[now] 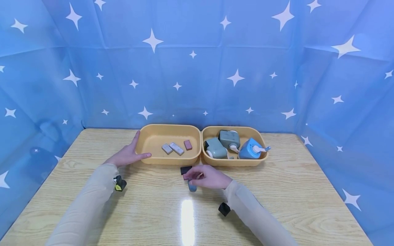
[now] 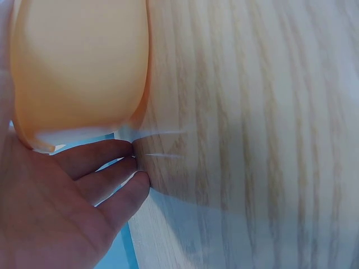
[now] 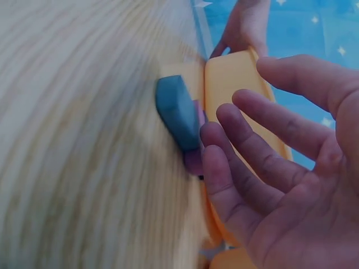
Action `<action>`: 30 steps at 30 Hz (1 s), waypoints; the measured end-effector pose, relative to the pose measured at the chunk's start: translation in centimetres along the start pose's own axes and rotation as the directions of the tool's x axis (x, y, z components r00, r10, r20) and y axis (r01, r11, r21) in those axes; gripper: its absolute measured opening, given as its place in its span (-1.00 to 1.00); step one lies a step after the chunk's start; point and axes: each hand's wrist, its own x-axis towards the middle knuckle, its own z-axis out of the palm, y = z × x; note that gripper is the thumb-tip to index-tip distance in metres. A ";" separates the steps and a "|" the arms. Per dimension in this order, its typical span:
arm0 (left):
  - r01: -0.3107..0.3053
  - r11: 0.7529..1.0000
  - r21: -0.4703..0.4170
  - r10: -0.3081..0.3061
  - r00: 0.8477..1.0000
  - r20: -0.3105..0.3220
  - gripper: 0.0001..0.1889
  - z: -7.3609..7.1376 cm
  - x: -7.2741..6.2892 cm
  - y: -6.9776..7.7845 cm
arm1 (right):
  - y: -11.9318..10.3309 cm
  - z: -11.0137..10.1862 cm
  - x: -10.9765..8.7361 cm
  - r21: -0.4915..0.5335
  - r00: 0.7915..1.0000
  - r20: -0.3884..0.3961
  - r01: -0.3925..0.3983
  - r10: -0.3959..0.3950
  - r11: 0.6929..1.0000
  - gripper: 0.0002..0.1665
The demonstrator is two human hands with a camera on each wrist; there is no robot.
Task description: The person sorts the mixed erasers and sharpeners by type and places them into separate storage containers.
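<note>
My left hand [image 1: 127, 153] rests at the left end of a yellow-orange tray [image 1: 169, 161], thumb over the front rim and fingers along the outside. In the left wrist view its fingers lie fairly straight beside the tray's end wall. My right hand [image 1: 210, 177] hovers over a small group of blocks in front of the trays, fingers spread and slightly bent, gripping nothing. Beneath it are a blue block [image 1: 192, 186], a reddish-pink block [image 1: 185, 177] and a black block [image 1: 186, 170]. The right wrist view shows the blue block [image 3: 178, 109] standing tilted beside the fingertips.
Inside the left tray lie two pale grey blocks [image 1: 176, 148] and a red block [image 1: 188, 145]. Adjoining it, a second tray [image 1: 234, 163] holds two grey-green boxy objects [image 1: 229, 138] and a blue one [image 1: 250, 149] with a white crank-like handle. A starred blue curtain [image 1: 197, 85] surrounds the wooden table.
</note>
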 end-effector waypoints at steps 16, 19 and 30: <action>-0.002 1.000 0.008 0.001 1.000 0.006 0.24 0.0 0.1 -0.1 | 1.3 0.1 -1.6 -0.063 0.986 -0.109 -0.136 0.128 0.989 -0.61; -0.001 1.000 0.011 0.001 1.000 0.005 0.24 0.0 0.1 0.0 | 1.3 0.2 -1.7 -0.079 0.982 -0.129 -0.152 0.141 0.985 -0.62; 0.008 1.000 0.019 -0.008 1.000 0.006 0.24 0.0 0.1 -0.1 | 1.1 0.6 -1.5 -0.072 0.975 -0.163 -0.162 0.149 0.984 -0.74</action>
